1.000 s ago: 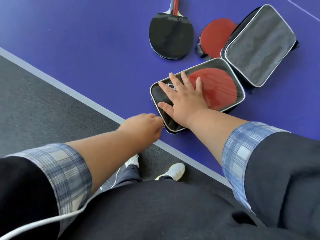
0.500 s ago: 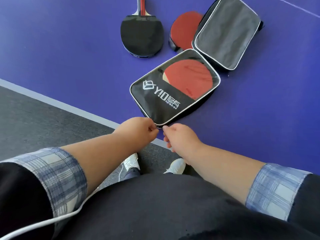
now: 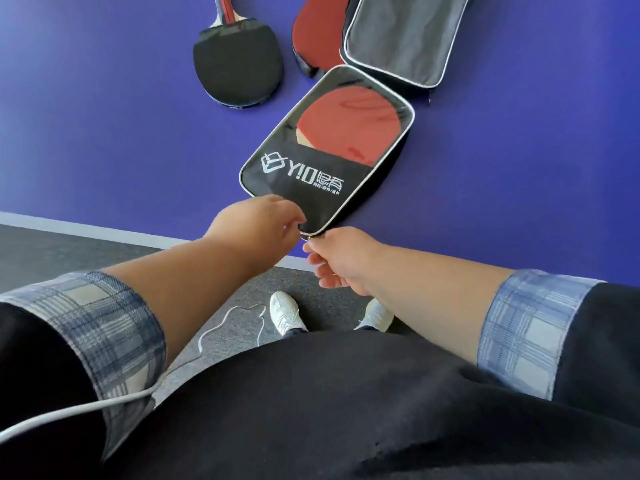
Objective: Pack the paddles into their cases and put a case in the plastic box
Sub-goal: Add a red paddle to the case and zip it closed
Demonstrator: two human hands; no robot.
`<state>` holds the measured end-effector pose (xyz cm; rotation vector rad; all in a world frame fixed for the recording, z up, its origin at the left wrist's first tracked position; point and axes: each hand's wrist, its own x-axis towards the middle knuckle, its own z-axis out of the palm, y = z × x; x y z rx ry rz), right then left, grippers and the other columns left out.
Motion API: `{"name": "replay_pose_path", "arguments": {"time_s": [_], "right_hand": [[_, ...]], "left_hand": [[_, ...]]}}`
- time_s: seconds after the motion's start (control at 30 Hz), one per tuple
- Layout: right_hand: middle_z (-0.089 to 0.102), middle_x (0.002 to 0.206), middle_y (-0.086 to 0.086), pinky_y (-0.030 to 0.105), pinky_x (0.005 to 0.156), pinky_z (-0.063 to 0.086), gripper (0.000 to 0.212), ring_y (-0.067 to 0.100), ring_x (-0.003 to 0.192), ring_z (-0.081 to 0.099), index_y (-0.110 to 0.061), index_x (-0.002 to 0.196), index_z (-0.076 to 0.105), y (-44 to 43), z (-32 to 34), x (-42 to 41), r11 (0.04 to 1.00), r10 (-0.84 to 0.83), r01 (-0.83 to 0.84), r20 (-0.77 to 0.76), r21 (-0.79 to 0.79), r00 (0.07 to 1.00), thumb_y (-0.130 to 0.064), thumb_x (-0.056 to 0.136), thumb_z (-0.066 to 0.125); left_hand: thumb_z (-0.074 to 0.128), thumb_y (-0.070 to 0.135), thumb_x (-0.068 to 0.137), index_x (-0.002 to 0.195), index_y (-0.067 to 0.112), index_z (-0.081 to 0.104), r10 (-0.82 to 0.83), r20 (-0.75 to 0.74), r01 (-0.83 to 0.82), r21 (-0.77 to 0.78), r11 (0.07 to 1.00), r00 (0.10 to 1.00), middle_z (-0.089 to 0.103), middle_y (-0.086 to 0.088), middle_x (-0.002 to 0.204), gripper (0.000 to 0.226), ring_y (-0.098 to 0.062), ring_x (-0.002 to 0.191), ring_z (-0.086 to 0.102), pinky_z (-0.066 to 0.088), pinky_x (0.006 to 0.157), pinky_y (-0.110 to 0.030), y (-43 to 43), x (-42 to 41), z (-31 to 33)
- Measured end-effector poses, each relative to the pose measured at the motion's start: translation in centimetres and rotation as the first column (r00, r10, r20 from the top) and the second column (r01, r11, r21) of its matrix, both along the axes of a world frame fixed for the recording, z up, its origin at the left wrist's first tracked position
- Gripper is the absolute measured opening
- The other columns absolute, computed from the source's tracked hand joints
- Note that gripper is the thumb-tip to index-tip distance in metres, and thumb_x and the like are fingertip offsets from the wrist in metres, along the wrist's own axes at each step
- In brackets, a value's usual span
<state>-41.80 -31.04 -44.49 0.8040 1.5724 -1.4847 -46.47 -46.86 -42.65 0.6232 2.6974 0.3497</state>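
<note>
One head-worn camera looks steeply down, close over the table edge and floor.

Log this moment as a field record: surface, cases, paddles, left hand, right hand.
surface: purple table, white line along its edge
near case: black, open, logo pocket toward the person
paddle in case: red face up, lower part under the pocket
grey-lined panel: open, beyond the near case; its lid or a second case, cannot tell
loose paddles: black paddle flat on the table; second red paddle partly under the grey-lined panel
left hand: pinches the near case's closest corner
right hand: pinches the near case's edge at the same corner
</note>
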Motion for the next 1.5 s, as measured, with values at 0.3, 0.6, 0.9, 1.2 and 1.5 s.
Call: {"name": "replay_pose_path", "arguments": {"time_s": [0.3,0.6,0.9,1.2,1.5], "right_hand": [[0.055,0.133,0.015,0.039,0.089,0.050,0.036,0.031,0.120,0.057,-0.005,0.137,0.053,0.9,-0.7,0.8,0.354,0.883,-0.582,-0.058,0.732,0.465,-0.012,0.102,0.048],[0.044,0.066,0.000,0.030,0.047,0.023,0.030,0.020,0.054,0.038,-0.019,0.067,0.034,7.6,0.4,-2.1,0.441,0.691,-0.349,-0.064,0.827,0.720,-0.003,0.091,0.043],[0.050,0.083,0.001,0.031,0.051,0.028,0.026,0.028,0.076,0.051,-0.014,0.073,0.039,12.6,1.2,-6.1,0.399,0.679,-0.230,-0.118,0.887,0.725,0.008,0.081,0.050],[0.020,0.165,0.012,0.040,0.088,0.039,0.017,0.031,0.144,0.027,-0.010,0.082,0.056,11.1,-0.4,-0.2,0.555,0.721,-0.163,-0.375,0.816,0.582,-0.014,0.098,0.052],[0.053,0.116,0.010,0.037,0.066,0.039,0.015,0.034,0.097,0.048,-0.006,0.088,0.063,14.4,-1.9,-0.3,0.552,0.686,-0.006,-0.450,0.834,0.572,-0.018,0.096,0.059]], "left_hand": [[0.022,0.064,0.093,0.154,0.041,-0.001,-0.324,-0.021,0.305,-0.286,0.908,0.946,-0.008,-0.001,0.166,0.070,-0.028,0.151,-0.009,0.007,0.115,-0.066,5.2,-2.9,-3.3],[0.018,0.070,0.087,0.153,0.043,-0.003,-0.396,-0.059,0.353,-0.348,0.868,0.916,-0.009,-0.001,0.166,0.074,-0.027,0.151,-0.009,0.013,0.113,-0.067,4.4,-2.7,-3.6],[0.026,0.073,0.085,0.154,0.043,0.009,-0.443,-0.006,0.410,-0.367,0.835,0.897,-0.005,-0.001,0.166,0.076,-0.027,0.151,-0.008,0.012,0.117,-0.062,3.5,-2.9,-2.6],[0.070,0.067,0.070,0.129,0.023,0.051,-0.208,-0.114,0.189,-0.159,0.969,0.971,0.041,-0.007,0.144,0.076,-0.033,0.137,0.033,0.028,0.113,-0.055,6.5,-3.2,-0.8],[0.051,0.043,0.097,0.129,0.026,0.055,-0.294,-0.057,0.262,-0.314,0.912,0.954,0.020,-0.010,0.158,0.037,-0.040,0.147,0.010,0.022,0.109,-0.070,13.4,-2.4,-2.7]]}}
